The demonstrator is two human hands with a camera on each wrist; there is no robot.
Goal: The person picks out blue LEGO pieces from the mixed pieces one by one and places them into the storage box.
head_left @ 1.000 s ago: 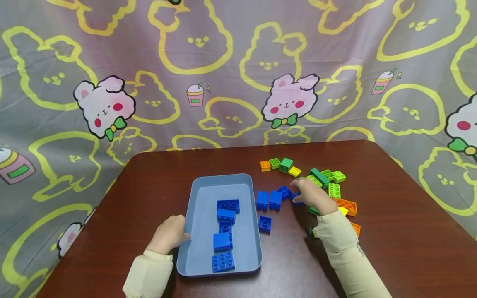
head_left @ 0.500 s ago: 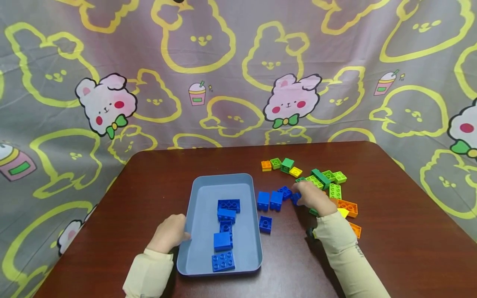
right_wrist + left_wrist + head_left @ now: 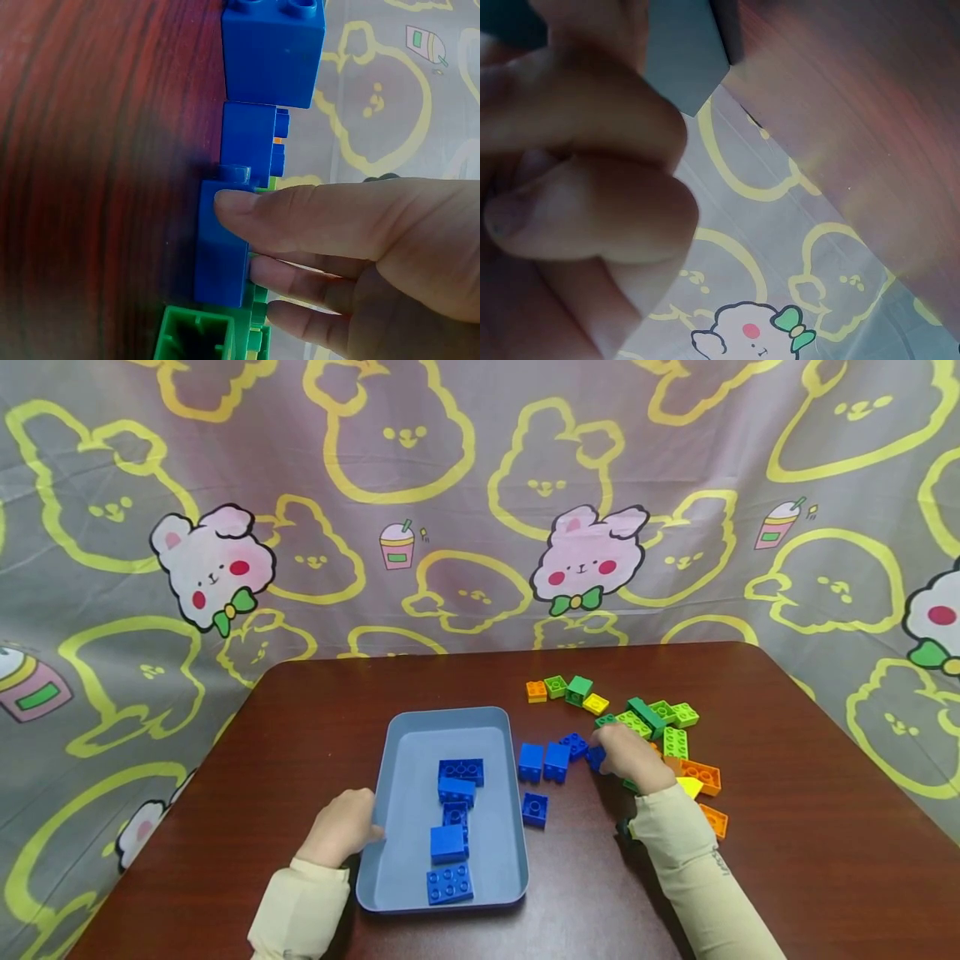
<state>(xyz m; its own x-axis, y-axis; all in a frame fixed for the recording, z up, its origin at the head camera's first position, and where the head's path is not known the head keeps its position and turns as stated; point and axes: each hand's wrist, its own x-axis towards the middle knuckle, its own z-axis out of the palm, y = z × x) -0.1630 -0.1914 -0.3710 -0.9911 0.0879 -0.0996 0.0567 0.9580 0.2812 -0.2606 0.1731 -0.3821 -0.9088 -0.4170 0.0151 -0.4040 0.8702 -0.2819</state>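
My left hand [image 3: 337, 828] grips the left rim of the blue-grey tray [image 3: 401, 818], its fingers curled in the left wrist view. Several blue toy bricks [image 3: 447, 843] lie inside the tray. To its right, my right hand [image 3: 628, 757] pinches a blue toy brick [image 3: 220, 247] low at the table, the thumb on its near face. The undersides of the other fingertips are partly hidden behind it. Other blue bricks stand to the left of this hand, among them an upright one [image 3: 557, 762] and a hollow-side-up one [image 3: 535, 809].
Green bricks [image 3: 647, 718] lie close beyond the right hand, with orange bricks [image 3: 699, 775] and a yellow piece [image 3: 689, 787] beside its wrist. A small row with an orange brick [image 3: 536, 692] stands farther back. Patterned cloth [image 3: 465, 527] hangs behind the brown table [image 3: 300, 727].
My right hand has come slightly right and down, its fingers drawn in on the blue brick, which has turned a little. My left hand stays at the tray's rim.
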